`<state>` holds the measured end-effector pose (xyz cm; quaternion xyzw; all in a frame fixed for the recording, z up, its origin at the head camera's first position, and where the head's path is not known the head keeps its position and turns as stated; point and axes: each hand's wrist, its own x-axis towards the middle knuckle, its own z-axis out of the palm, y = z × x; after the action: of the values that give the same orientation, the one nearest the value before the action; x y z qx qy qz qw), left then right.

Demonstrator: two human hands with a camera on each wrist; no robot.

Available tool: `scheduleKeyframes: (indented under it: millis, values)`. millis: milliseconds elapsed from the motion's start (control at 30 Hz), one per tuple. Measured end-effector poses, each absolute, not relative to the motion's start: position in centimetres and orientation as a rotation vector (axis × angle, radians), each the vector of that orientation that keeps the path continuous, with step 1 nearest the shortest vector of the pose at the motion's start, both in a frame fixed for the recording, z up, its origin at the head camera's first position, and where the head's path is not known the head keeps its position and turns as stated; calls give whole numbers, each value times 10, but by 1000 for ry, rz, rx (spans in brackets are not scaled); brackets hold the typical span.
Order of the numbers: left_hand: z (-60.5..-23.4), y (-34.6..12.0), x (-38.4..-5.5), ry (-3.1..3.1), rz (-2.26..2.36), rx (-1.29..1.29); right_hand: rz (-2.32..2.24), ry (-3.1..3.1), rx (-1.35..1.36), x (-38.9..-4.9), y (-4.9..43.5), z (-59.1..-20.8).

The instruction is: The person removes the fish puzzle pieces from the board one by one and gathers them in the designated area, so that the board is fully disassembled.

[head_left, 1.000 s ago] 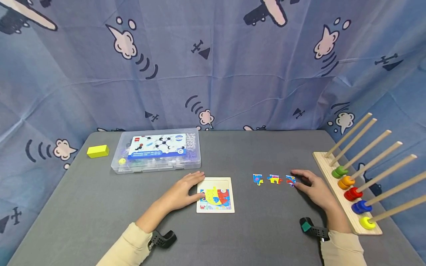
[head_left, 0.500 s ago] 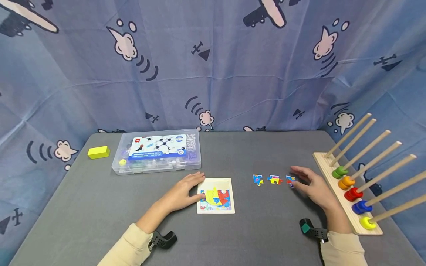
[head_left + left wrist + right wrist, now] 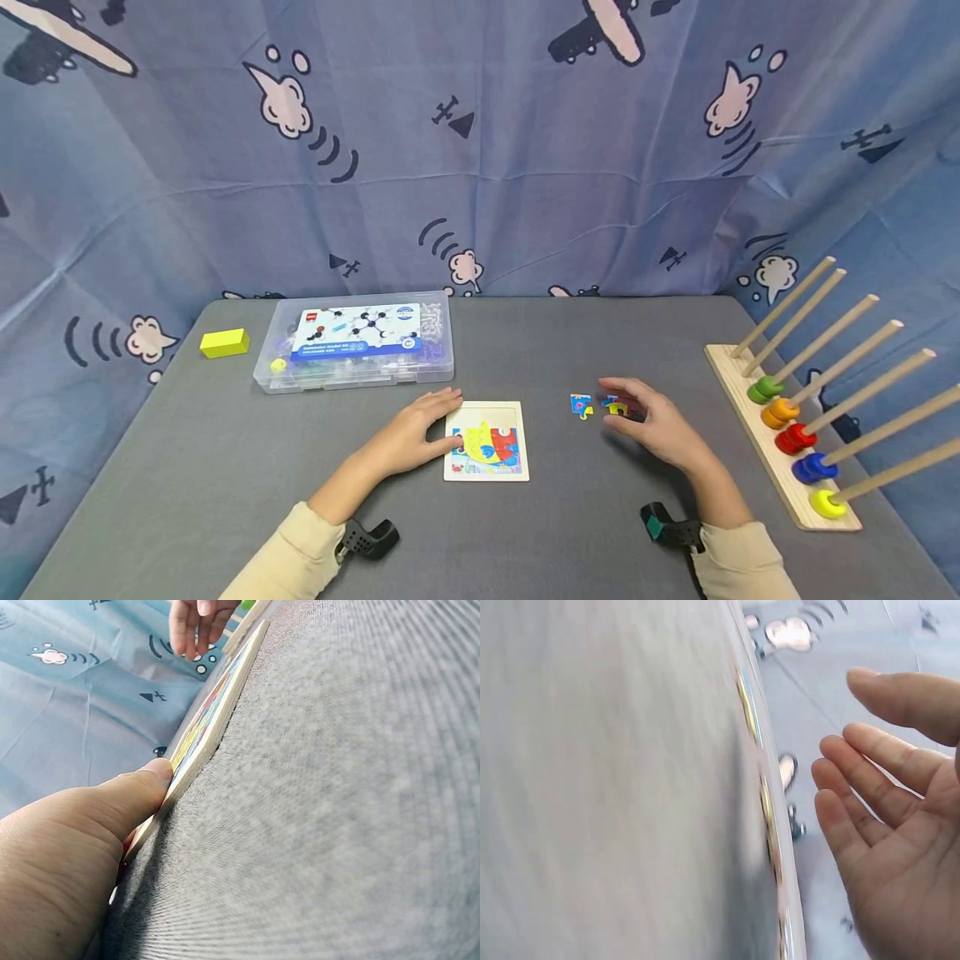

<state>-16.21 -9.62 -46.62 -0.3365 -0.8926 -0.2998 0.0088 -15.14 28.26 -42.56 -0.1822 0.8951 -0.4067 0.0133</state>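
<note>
The left hand [image 3: 408, 433] rests at the left side of a wooden puzzle board [image 3: 486, 477], fingers straight by its far left corner. Its thumb [image 3: 159, 769] touches the board's edge in the left wrist view. A partly assembled yellow, red and blue picture fills the board's lower part. To the right, the right hand [image 3: 651, 423] hovers over a row of loose puzzle pieces, fingers apart and holding nothing. One blue piece [image 3: 581, 405] lies left of its fingertips. A yellow and blue piece [image 3: 615, 406] shows between thumb and fingers; the third is hidden behind the hand in the head view.
A clear plastic molecular model kit box [image 3: 356, 342] lies at the back left, beside a yellow block [image 3: 225, 343]. On the right, a wooden stand [image 3: 780, 442] carries tall pegs with coloured rings. A patterned blue curtain [image 3: 480, 167] hangs behind the grey table [image 3: 525, 533].
The right hand has moved left, from the rightmost puzzle piece to over the middle one. The left hand and the board have stayed in place.
</note>
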Motion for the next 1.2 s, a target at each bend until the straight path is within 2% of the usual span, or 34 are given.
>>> scheduleKeyframes:
  millis: [700,1200]
  values:
    - [-466,-98,-164,-2864,-919,-1064,-1294,2556,-829,-150,181,-421]
    - [-465,-100,-137,-2878,-974,-997,-1170,2488,-888,-154,138,-423]
